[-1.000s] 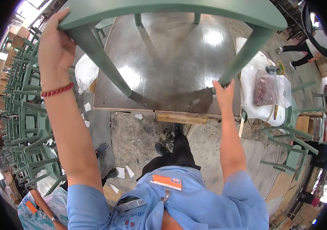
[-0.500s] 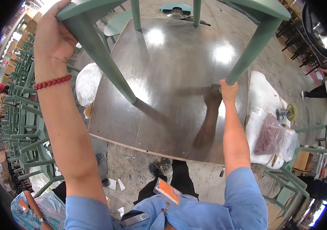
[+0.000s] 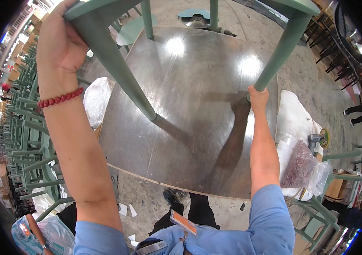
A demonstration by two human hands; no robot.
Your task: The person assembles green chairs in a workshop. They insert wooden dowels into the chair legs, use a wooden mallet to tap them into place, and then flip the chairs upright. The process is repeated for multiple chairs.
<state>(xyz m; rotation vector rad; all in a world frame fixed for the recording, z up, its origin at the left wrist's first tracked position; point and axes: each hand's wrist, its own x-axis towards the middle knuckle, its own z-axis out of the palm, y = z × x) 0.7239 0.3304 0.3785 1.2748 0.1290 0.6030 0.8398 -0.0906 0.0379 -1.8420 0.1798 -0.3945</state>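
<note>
A green chair [image 3: 123, 74] stands over a dark, glossy tabletop [image 3: 181, 144], its legs reaching down to the board; the upper part runs out of view at the top. High on the left, my left hand [image 3: 64, 46], with a red bead bracelet at the wrist, is closed around the edge of the chair's seat, though some fingers are hidden behind it. My right hand [image 3: 258, 100] wraps around the lower end of the near right leg, just above the board. The near left leg's foot is at the middle of the tabletop.
Stacked green chairs [image 3: 34, 148] crowd the left side. On the right, a white padded surface [image 3: 293, 110] bears a plastic bag of reddish material [image 3: 297, 168] and a power tool with a round disc [image 3: 323, 138]. A circular saw [image 3: 195, 20] lies beyond the tabletop. People stand at both sides.
The tabletop and surroundings sit slightly lower in the picture, as the view has shifted. Both hands keep their holds on the chair.
</note>
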